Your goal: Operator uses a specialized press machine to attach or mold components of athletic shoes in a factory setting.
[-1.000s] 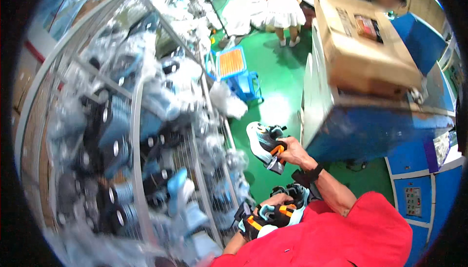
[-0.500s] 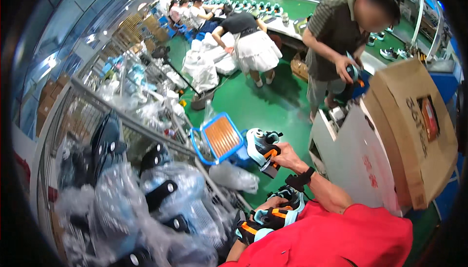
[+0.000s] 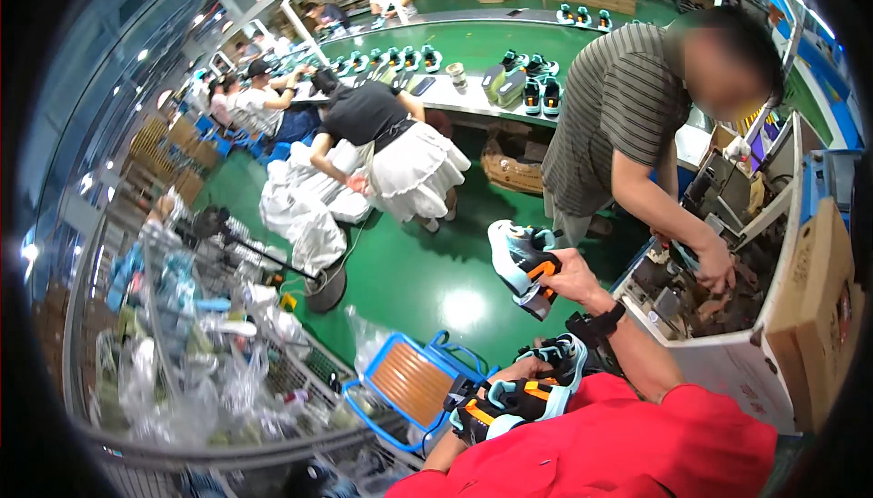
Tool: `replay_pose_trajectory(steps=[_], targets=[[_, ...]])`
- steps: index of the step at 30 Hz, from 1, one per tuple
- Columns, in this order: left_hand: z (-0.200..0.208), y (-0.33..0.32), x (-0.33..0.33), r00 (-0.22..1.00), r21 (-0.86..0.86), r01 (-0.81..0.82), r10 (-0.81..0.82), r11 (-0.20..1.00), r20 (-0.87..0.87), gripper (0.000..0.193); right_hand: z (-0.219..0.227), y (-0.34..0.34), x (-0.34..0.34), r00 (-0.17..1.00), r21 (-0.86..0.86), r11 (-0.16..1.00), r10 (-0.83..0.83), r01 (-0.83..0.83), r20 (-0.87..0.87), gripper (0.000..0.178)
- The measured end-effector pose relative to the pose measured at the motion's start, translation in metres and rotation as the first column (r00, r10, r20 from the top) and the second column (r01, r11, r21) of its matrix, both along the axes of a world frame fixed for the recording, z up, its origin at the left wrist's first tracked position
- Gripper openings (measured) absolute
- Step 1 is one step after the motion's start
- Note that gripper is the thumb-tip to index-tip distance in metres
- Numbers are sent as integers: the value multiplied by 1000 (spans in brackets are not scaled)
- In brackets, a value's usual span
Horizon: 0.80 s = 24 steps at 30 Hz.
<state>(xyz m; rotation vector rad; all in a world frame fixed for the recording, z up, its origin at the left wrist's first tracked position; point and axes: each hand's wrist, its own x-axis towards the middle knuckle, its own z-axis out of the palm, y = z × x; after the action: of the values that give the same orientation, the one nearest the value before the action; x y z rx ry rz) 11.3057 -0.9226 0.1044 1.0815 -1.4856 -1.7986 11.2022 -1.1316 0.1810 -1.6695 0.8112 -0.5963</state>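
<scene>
Shoe [image 3: 521,263] in black, pale blue and orange hangs just off centre toward four o'clock, gripped at its heel end by the right hand [image 3: 573,278], whose fingers are closed around it. Toward five o'clock, more shoes of the same colours [image 3: 527,400] lie bunched between the left forearm and the red shirt [image 3: 591,448]. The left hand [image 3: 525,369] touches the uppermost of them; its fingers are partly hidden, so I cannot tell how tightly they close.

At four o'clock stands a white open-topped bin [image 3: 727,366], filled with a jumble of dark and brown bits too mixed to tell apart. A co-worker in a striped shirt [image 3: 614,89] leans over from two o'clock, one hand [image 3: 716,271] down inside it. Just beside the bin, farther out, is a cardboard box [image 3: 802,311], its contents hidden.

Toward eight o'clock, a wire rack [image 3: 314,366] holds clear plastic bags [image 3: 195,389] with green and pale blue pieces among them. White sacks [image 3: 300,216] slump at nine o'clock, and a brown carton [image 3: 511,171] sits under the bench [image 3: 486,102] toward one o'clock.
</scene>
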Motion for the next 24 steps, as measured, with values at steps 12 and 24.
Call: replay_pose_trajectory(steps=[12, 24], targets=[[38, -279, 180, 981, 233, 161, -180, 959, 65, 28, -29, -276, 150, 954, -31, 953, -301, 301, 15, 23], [23, -485, 322, 976, 434, 206, -218, 877, -24, 18, -5, -652, 230, 884, -375, 873, -411, 311, -223, 27]])
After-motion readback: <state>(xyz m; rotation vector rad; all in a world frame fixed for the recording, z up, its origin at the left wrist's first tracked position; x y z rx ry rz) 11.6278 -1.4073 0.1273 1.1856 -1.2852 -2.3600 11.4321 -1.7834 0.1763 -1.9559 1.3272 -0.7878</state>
